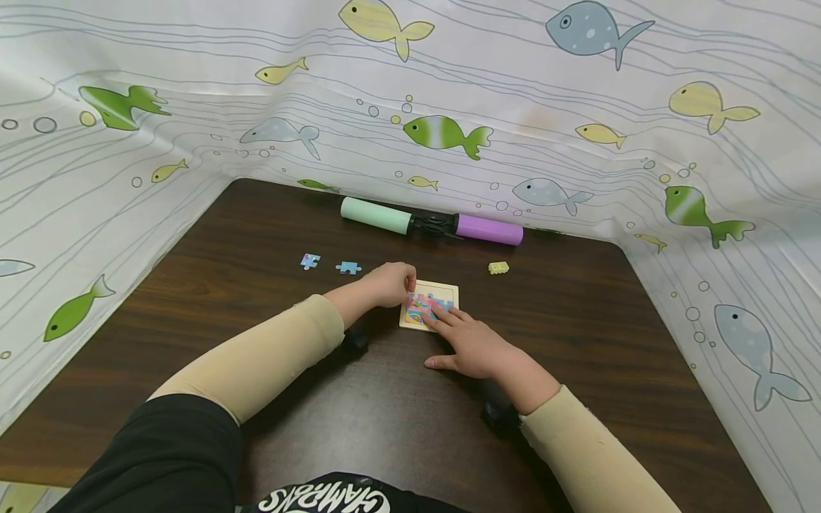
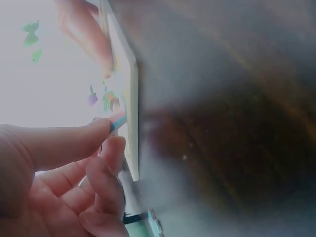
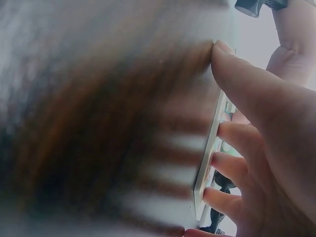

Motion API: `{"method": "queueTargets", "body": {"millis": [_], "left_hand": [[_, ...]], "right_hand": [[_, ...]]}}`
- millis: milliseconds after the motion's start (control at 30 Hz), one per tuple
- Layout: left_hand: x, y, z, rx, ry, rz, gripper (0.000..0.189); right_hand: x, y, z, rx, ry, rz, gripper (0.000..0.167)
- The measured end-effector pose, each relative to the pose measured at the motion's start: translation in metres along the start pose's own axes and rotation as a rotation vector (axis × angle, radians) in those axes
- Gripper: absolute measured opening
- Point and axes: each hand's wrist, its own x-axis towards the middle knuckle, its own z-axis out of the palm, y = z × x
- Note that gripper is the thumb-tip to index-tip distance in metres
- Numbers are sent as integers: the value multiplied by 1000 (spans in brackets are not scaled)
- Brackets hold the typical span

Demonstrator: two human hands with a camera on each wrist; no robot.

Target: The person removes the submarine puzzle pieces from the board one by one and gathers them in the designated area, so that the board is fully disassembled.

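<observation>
A small square jigsaw board [image 1: 455, 291] with a pale wooden frame lies on the dark table, pink and blue pieces filling part of it. At its left edge my left hand [image 1: 387, 284] pinches a puzzle piece [image 2: 117, 122] between thumb and finger; the blue edge of the piece shows in the left wrist view, tilted against the board. My right hand [image 1: 473, 345] rests its spread fingertips on the pieces at the board's right side, its thumb out on the table. The fingers hide part of the picture. In the right wrist view, several fingertips [image 3: 224, 198] touch the board.
Two loose blue puzzle pieces, one at the far left [image 1: 311, 261] and one nearer the board [image 1: 348, 268], lie on the table. A yellow block [image 1: 498, 268] sits to the right. Behind are a mint cylinder [image 1: 375, 215] and a purple cylinder [image 1: 489, 229], against a fish-print curtain [image 1: 359, 92].
</observation>
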Motion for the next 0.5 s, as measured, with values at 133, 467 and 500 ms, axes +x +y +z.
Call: {"method": "queueTargets", "body": {"millis": [133,467,500], "left_hand": [[-1,-1,-3,-30,12,32,12],[-2,-3,-5,-53,19,75,12],[-2,-3,-4,-51,20,75,12]], "right_hand": [[0,0,0,-3,-1,5,82],[2,-2,0,-9,-8,12,82],[2,-2,0,-14,-8,12,82]]}}
